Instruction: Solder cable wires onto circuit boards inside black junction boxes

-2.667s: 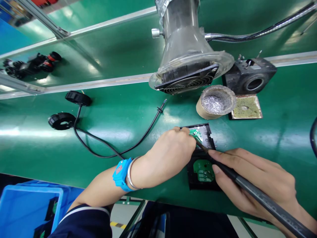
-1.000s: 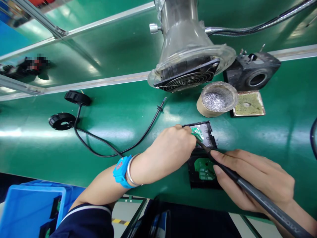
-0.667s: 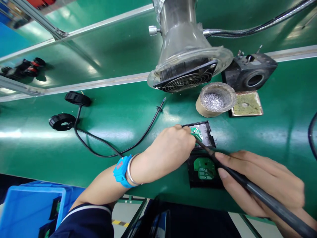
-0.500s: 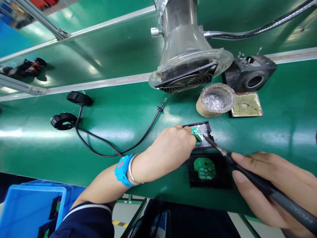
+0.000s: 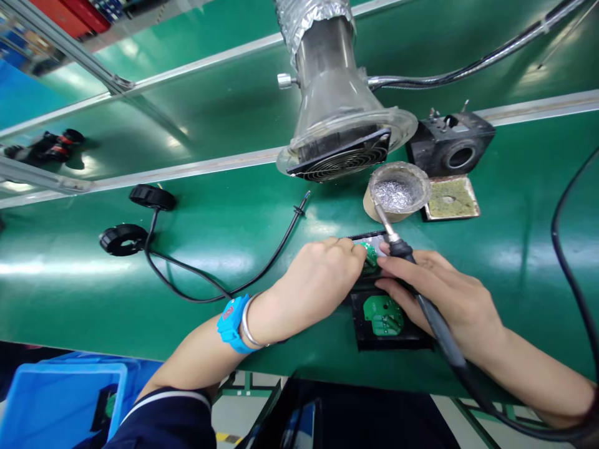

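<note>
My left hand (image 5: 322, 274), with a blue wrist strap and a bangle, is closed with its fingertips on a small green circuit board (image 5: 369, 257). That board sits over a black housing with a grey inside, mostly hidden by my hands. My right hand (image 5: 449, 302) is closed around a soldering iron (image 5: 435, 321), whose metal tip points up and away at the near rim of a cup of solder scraps (image 5: 395, 196). Right fingertips lie close beside the board; whether they touch it I cannot tell. Just below, a second green circuit board (image 5: 384, 315) rests in a black housing (image 5: 362, 340).
Above the bench hangs a fume extractor hood (image 5: 346, 137). Behind the cup are an iron stand (image 5: 452, 143) and a sponge tray (image 5: 452, 198). A black cable (image 5: 206, 300) with two round black parts curls at left. A blue bin (image 5: 60, 399) stands lower left.
My right hand has moved left and up to the board. The soldering iron has swung from pointing at the board to pointing at the cup. My left hand stays on the board.
</note>
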A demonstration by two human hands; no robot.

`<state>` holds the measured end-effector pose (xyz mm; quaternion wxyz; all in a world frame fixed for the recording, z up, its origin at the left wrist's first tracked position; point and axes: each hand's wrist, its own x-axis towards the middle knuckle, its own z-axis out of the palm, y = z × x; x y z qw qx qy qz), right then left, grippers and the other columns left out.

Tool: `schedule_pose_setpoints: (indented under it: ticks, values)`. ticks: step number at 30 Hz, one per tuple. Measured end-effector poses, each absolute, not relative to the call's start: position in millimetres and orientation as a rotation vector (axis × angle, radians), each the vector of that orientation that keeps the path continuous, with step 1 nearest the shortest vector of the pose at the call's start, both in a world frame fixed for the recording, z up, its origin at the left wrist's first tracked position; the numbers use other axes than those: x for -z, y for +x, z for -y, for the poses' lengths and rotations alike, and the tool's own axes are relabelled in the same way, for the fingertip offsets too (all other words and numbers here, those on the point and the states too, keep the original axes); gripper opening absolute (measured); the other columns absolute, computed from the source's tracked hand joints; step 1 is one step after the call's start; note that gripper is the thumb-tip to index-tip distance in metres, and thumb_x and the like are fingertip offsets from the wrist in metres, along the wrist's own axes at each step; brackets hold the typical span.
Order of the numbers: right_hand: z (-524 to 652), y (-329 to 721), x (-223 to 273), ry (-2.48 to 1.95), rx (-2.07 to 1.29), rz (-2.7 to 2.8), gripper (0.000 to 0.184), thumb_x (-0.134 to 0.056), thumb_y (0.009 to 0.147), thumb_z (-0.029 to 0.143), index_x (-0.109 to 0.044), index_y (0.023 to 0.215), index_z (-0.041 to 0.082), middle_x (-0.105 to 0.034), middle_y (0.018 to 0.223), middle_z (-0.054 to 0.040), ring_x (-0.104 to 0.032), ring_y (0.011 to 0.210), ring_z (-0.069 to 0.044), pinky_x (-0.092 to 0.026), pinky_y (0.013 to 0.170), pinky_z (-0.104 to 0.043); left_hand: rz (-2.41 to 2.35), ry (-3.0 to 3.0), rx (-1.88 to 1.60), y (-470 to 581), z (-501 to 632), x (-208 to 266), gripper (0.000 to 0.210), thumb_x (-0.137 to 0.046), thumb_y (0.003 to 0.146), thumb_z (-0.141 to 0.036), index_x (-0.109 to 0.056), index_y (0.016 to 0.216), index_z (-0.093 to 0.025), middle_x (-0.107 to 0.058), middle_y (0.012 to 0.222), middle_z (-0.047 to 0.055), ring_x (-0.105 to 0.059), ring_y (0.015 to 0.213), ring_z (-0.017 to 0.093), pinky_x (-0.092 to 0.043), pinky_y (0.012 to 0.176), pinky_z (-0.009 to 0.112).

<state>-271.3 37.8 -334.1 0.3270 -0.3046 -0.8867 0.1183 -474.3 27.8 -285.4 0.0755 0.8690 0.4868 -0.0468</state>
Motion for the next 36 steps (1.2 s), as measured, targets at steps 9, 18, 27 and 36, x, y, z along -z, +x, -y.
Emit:
schedule_pose_setpoints:
  ticks: [9, 18, 27, 36]
  values:
    - [-32, -277, 337, -0.893, -0.195, 2.283, 0.033, -0.066, 0.082, 0.014, -0.060, 0.115, 0.015, -0.070, 0.092, -0.0023, -0.068, 0.084, -0.014, -0.056, 0.080, -0.024, -1.393, 2.712, 0.069, -476, -26, 297, 0.016, -0.044, 0.088, -0.009, -0.058, 0.085, -0.016, -0.059, 0.078, 0.003, -0.054, 0.073, 0.021, -0.042, 0.059, 0.033]
    - [-20, -253, 304, -0.928, -0.446, 2.174, 0.038, -0.061, 0.085, 0.015, -0.061, 0.122, 0.021, -0.065, 0.082, -0.0004, -0.062, 0.071, -0.010, -0.051, 0.066, -0.021, -1.381, 2.583, 0.109, -481, -32, 297, 0.020, -0.045, 0.093, -0.015, -0.065, 0.089, -0.015, -0.060, 0.084, 0.003, -0.056, 0.079, 0.018, -0.047, 0.068, 0.029]
    - [-16, -255, 321, -0.893, -0.652, 2.090, 0.032, -0.062, 0.080, 0.008, -0.067, 0.111, 0.015, -0.059, 0.076, -0.0019, -0.054, 0.060, -0.006, -0.047, 0.055, -0.020, -1.312, 2.550, 0.127, -479, -40, 293, 0.020, -0.048, 0.087, -0.008, -0.066, 0.081, -0.014, -0.062, 0.081, 0.004, -0.058, 0.073, 0.017, -0.049, 0.069, 0.030]
    - [-18, -257, 319, -0.861, -0.661, 2.112, 0.032, -0.061, 0.079, 0.006, -0.068, 0.109, 0.014, -0.062, 0.078, -0.0031, -0.056, 0.062, -0.007, -0.049, 0.057, -0.021, -1.343, 2.550, 0.115, -480, -38, 293, 0.020, -0.049, 0.090, -0.013, -0.064, 0.077, -0.016, -0.057, 0.075, 0.003, -0.055, 0.068, 0.017, -0.046, 0.063, 0.030]
